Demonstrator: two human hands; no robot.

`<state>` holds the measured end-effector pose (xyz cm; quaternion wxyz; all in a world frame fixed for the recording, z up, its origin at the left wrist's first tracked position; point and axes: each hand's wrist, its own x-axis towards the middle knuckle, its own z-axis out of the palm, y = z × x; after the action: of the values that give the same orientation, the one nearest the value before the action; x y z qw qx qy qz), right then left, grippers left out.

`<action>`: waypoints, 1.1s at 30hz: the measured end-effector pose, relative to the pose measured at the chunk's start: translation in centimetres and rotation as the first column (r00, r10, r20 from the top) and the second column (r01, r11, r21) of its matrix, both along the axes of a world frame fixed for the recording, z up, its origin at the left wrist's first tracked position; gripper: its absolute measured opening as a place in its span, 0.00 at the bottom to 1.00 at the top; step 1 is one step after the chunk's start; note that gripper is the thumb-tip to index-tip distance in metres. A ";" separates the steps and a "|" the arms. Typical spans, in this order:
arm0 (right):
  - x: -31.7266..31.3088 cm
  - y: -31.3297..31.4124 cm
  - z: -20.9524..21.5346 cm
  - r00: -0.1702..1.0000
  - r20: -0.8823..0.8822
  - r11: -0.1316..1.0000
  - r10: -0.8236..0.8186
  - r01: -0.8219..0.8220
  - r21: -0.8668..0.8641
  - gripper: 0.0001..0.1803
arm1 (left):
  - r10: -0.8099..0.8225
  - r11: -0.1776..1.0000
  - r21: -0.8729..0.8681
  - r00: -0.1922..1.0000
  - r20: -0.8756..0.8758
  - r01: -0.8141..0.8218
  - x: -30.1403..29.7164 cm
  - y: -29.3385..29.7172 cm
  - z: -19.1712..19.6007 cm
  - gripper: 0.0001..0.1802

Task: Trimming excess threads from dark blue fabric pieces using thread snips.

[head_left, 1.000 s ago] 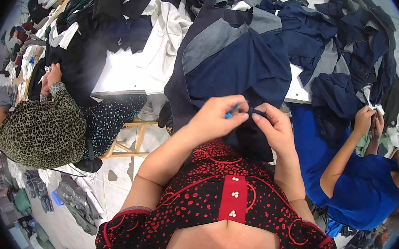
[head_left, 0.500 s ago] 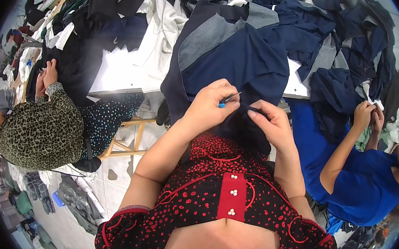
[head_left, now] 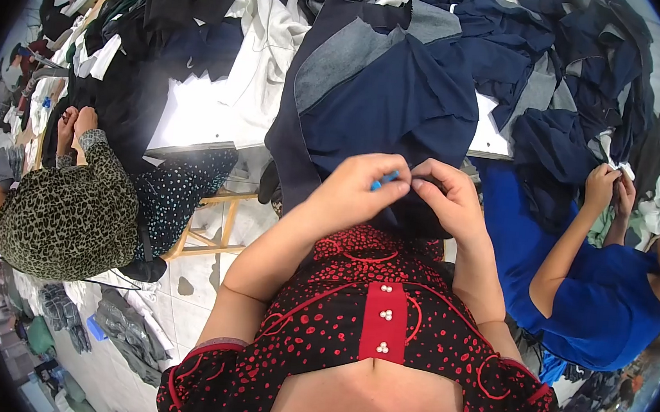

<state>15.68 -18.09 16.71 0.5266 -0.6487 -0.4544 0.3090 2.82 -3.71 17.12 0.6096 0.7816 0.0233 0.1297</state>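
A large piece of dark navy cloth (head_left: 402, 95) with a grey underside hangs over the table edge toward my lap. Over its near end, my left hand (head_left: 363, 185) is closed round a small blue-handled tool (head_left: 384, 182); its tip is hidden by my fingers. Pinching a dark edge of the cloth, my right hand (head_left: 450, 199) is closed too. The fingertips of both hands meet or nearly meet, and what lies between them is too small to make out.
White cloth (head_left: 264, 67) and a white tabletop (head_left: 193, 115) are left of the navy piece. More navy garments (head_left: 508, 49) pile up at the far right. One person in a patterned top (head_left: 70, 211) sits at left, another in blue (head_left: 604, 301) at right. A wooden stool (head_left: 226, 224) stands at left.
My left hand has moved right and slightly down to meet my right hand. The tool's metal tip, visible before, is now hidden. My right hand has risen slightly.
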 end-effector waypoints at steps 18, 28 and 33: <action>-0.5 -0.1 0.8 0.931 -0.353 0.986 0.096 -0.137 -0.092 0.05 | 0.246 0.959 0.166 0.966 -0.076 -0.231 -0.3 1.3 1.0 0.10; -1.7 0.5 0.6 0.821 -0.560 0.972 -0.107 0.205 0.114 0.04 | 0.126 0.945 0.291 0.987 0.102 -0.151 -2.9 -0.9 3.7 0.20; -2.2 0.4 0.7 0.901 -0.416 0.964 -0.126 0.209 0.161 0.05 | 0.188 0.936 0.297 0.982 0.033 -0.189 -2.3 -1.4 3.2 0.19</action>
<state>13.46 -17.71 17.37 0.6965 -0.5512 -0.3077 0.3412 0.53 -5.12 20.27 0.4692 0.8587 0.0771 0.1911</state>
